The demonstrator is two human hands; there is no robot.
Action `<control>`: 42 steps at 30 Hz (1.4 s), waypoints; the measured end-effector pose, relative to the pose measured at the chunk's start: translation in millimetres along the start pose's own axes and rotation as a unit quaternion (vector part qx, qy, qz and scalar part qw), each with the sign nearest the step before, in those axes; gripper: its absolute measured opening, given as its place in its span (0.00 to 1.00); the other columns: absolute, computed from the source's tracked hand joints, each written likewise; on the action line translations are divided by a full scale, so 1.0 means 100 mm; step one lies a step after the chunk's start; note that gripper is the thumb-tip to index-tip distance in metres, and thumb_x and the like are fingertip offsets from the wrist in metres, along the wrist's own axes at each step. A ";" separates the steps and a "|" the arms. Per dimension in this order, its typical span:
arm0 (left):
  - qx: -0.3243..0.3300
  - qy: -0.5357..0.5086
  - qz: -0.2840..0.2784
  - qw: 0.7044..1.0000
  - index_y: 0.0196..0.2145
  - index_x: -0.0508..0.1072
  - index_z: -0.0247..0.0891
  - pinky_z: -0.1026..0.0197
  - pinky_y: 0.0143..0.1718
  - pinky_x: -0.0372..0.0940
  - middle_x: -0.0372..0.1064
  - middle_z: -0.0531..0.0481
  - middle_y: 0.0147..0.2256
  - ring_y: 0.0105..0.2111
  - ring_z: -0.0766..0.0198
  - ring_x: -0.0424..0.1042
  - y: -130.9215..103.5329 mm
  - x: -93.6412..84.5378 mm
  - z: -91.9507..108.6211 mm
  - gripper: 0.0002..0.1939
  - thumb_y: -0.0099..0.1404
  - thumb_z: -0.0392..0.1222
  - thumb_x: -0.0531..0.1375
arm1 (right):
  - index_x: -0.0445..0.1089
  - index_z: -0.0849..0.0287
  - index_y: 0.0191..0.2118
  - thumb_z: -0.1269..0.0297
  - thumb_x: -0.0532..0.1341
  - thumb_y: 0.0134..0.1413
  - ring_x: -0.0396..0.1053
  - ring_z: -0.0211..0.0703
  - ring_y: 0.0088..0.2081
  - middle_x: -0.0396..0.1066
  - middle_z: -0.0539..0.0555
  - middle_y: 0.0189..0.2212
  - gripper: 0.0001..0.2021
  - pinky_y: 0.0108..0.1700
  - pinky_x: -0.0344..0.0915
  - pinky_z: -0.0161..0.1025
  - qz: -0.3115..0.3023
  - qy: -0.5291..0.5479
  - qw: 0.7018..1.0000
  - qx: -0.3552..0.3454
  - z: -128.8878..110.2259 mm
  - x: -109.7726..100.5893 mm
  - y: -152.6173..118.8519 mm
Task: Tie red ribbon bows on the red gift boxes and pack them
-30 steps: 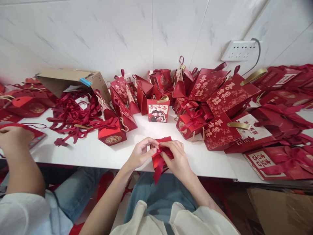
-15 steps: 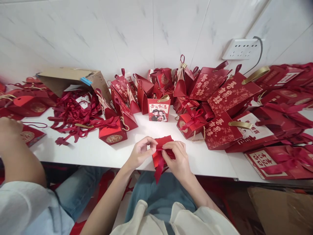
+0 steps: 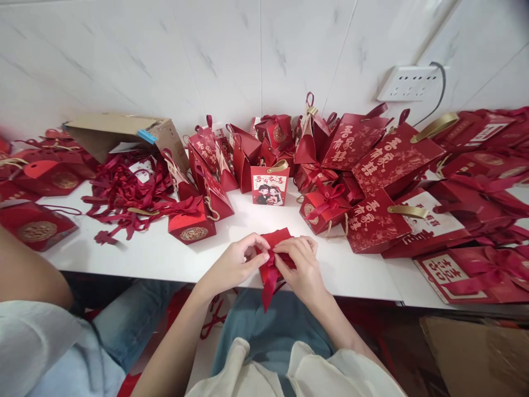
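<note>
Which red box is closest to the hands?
The small red paper box with the crimson ribbon, at the near edge of the white table. The left hand and right hand are at it; other red boxes sit farther.

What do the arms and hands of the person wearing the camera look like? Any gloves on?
No gloves! The left hand and right hand are bare, with no watch or bracelet to see. The forearms are bare too. The loose top is cream; fingernail details are too small to tell.
</note>
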State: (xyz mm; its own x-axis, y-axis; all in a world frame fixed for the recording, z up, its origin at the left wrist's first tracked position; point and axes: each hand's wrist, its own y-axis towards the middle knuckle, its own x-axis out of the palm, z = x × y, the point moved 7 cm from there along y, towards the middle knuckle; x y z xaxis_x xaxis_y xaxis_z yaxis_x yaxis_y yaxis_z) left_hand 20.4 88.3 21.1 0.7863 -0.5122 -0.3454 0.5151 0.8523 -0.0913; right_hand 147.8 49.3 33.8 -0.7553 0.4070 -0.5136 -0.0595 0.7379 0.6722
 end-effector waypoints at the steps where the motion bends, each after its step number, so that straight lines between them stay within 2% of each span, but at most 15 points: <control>1: -0.003 -0.008 -0.006 1.000 0.36 0.67 0.39 0.65 0.34 0.62 0.67 0.54 0.32 0.31 0.68 0.67 0.00 0.01 -0.01 0.05 0.63 0.41 0.56 | 0.66 0.55 0.33 0.72 0.58 0.57 0.69 0.40 0.33 0.73 0.49 0.29 0.04 0.44 0.55 0.46 0.001 -0.002 1.000 -0.002 0.00 0.00 0.00; 4: -0.026 -0.042 -0.014 0.999 0.36 0.66 0.39 0.67 0.26 0.60 0.65 0.55 0.30 0.24 0.72 0.64 0.00 0.02 -0.04 0.07 0.64 0.44 0.55 | 0.66 0.56 0.33 0.72 0.59 0.56 0.69 0.40 0.32 0.73 0.49 0.29 0.04 0.44 0.54 0.46 0.007 -0.012 1.000 -0.005 -0.02 -0.01 0.01; 7: -0.055 -0.069 -0.014 0.996 0.37 0.65 0.39 0.68 0.20 0.57 0.65 0.55 0.33 0.18 0.76 0.61 -0.04 0.04 -0.07 0.10 0.63 0.48 0.55 | 0.66 0.56 0.32 0.73 0.59 0.55 0.69 0.40 0.32 0.73 0.48 0.28 0.05 0.44 0.53 0.45 0.018 -0.021 1.000 -0.005 -0.03 -0.02 0.02; 11: -0.088 -0.078 0.008 0.993 0.38 0.64 0.39 0.69 0.18 0.57 0.66 0.55 0.34 0.17 0.76 0.60 -0.11 0.07 -0.10 0.13 0.58 0.47 0.60 | 0.66 0.56 0.32 0.72 0.60 0.55 0.69 0.40 0.31 0.73 0.48 0.28 0.04 0.44 0.52 0.45 0.027 -0.022 0.999 0.005 -0.03 -0.03 0.01; 15: -0.103 -0.092 0.045 0.989 0.39 0.65 0.39 0.69 0.17 0.57 0.68 0.54 0.35 0.15 0.77 0.62 -0.16 0.08 -0.13 0.13 0.59 0.46 0.60 | 0.66 0.56 0.31 0.72 0.59 0.55 0.69 0.40 0.31 0.72 0.49 0.28 0.04 0.43 0.52 0.44 0.037 -0.024 0.999 0.019 -0.01 -0.03 -0.01; 18: -0.113 -0.084 0.064 0.988 0.37 0.66 0.39 0.70 0.16 0.55 0.67 0.57 0.26 0.15 0.76 0.61 -0.17 0.07 -0.14 0.11 0.61 0.47 0.59 | 0.66 0.57 0.31 0.71 0.59 0.56 0.69 0.39 0.31 0.72 0.49 0.28 0.04 0.42 0.52 0.43 0.043 -0.027 0.999 0.021 -0.01 -0.02 -0.02; 21: -0.116 -0.080 0.060 0.988 0.34 0.65 0.38 0.72 0.16 0.52 0.58 0.62 0.13 0.13 0.75 0.58 -0.16 0.07 -0.14 0.10 0.63 0.48 0.56 | 0.66 0.58 0.31 0.71 0.60 0.56 0.68 0.39 0.30 0.72 0.50 0.28 0.04 0.43 0.52 0.43 0.045 -0.030 0.998 0.018 -0.01 -0.01 -0.02; 27: -0.084 -0.202 0.084 0.972 0.30 0.63 0.37 0.74 0.13 0.49 0.55 0.63 0.10 0.10 0.76 0.56 -0.06 0.09 -0.18 0.10 0.61 0.46 0.58 | 0.66 0.58 0.31 0.70 0.60 0.56 0.68 0.39 0.31 0.72 0.49 0.27 0.04 0.43 0.51 0.43 0.037 -0.033 0.999 0.008 -0.03 -0.01 -0.01; 29: -0.075 -0.256 0.089 0.960 0.31 0.63 0.37 0.74 0.12 0.47 0.58 0.63 0.13 0.09 0.78 0.55 -0.02 0.10 -0.21 0.11 0.59 0.46 0.60 | 0.66 0.58 0.31 0.70 0.60 0.57 0.67 0.39 0.31 0.72 0.49 0.28 0.04 0.43 0.51 0.43 0.033 -0.032 0.999 0.010 -0.02 -0.01 -0.01; 32: -0.059 -0.340 0.076 0.936 0.34 0.63 0.37 0.75 0.10 0.45 0.64 0.62 0.20 0.08 0.80 0.54 0.02 0.13 -0.21 0.13 0.55 0.44 0.63 | 0.66 0.58 0.31 0.70 0.59 0.57 0.67 0.39 0.31 0.73 0.49 0.28 0.04 0.43 0.51 0.43 0.025 -0.034 0.999 0.014 -0.01 -0.01 -0.02; 35: -0.049 -0.381 0.050 0.922 0.34 0.63 0.38 0.76 0.07 0.41 0.59 0.64 0.16 0.06 0.80 0.50 0.03 0.17 -0.20 0.14 0.56 0.46 0.63 | 0.67 0.58 0.31 0.69 0.58 0.58 0.67 0.39 0.31 0.73 0.49 0.28 0.04 0.43 0.51 0.42 0.021 -0.035 0.999 0.015 -0.01 -0.01 -0.01; 38: -0.053 -0.375 0.032 0.925 0.33 0.62 0.39 0.76 0.06 0.39 0.53 0.66 0.10 0.05 0.78 0.45 0.01 0.20 -0.22 0.15 0.58 0.49 0.62 | 0.67 0.58 0.31 0.69 0.57 0.58 0.68 0.39 0.31 0.73 0.49 0.28 0.05 0.44 0.51 0.42 0.020 -0.032 0.999 0.009 -0.04 -0.02 -0.01; 42: -0.079 -0.342 0.030 0.936 0.32 0.61 0.39 0.75 0.05 0.40 0.52 0.66 0.07 0.05 0.76 0.45 -0.02 0.24 -0.29 0.19 0.56 0.55 0.62 | 0.67 0.57 0.31 0.68 0.55 0.60 0.70 0.39 0.30 0.73 0.49 0.28 0.07 0.43 0.52 0.41 0.019 -0.043 0.999 -0.024 -0.03 -0.05 -0.03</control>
State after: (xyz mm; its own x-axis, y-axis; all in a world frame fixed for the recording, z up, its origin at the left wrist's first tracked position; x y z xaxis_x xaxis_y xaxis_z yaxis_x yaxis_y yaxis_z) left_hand 28.9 77.5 -14.2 0.8747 -0.3648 0.3192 0.4485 0.8589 -0.2473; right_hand 149.7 43.3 36.4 -0.6993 0.4800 -0.5297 -0.0654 0.6950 0.7161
